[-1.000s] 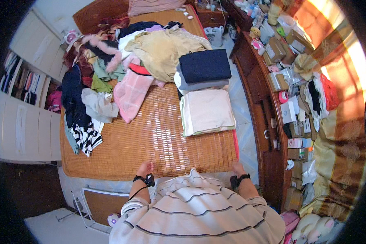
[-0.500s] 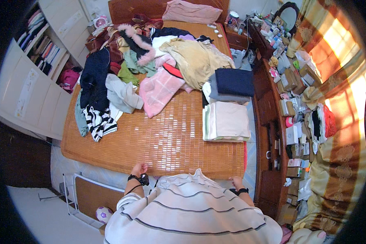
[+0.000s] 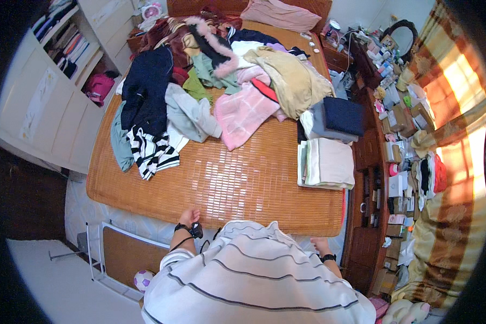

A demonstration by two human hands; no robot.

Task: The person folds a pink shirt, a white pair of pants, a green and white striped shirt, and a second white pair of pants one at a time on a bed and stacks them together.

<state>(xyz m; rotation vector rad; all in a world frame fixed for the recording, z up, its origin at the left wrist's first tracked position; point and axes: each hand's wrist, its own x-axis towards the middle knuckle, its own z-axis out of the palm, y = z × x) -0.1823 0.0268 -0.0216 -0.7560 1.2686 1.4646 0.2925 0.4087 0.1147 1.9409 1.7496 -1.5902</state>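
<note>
Just over the near edge of the bed mat, my left hand hangs with loosely curled fingers and nothing in it. Further right, my right hand is low beside the bed's near edge, empty, its fingers partly showing. A neat stack of folded pale clothes lies at the mat's right edge, with folded dark blue clothes behind it. Loose garments spread over the far half: a pink checked cloth, a light grey garment, a black-and-white striped garment and navy clothing.
An open wardrobe with clothes on its shelves stands left. Along the right runs a wooden cabinet crowded with boxes and bottles. A white-framed folding stand and a purple-white ball are on the floor at lower left.
The view has turned a little left, so the bed and clothes appear further right. Both hands stay low by the bed's near edge; the clothes look unmoved.
</note>
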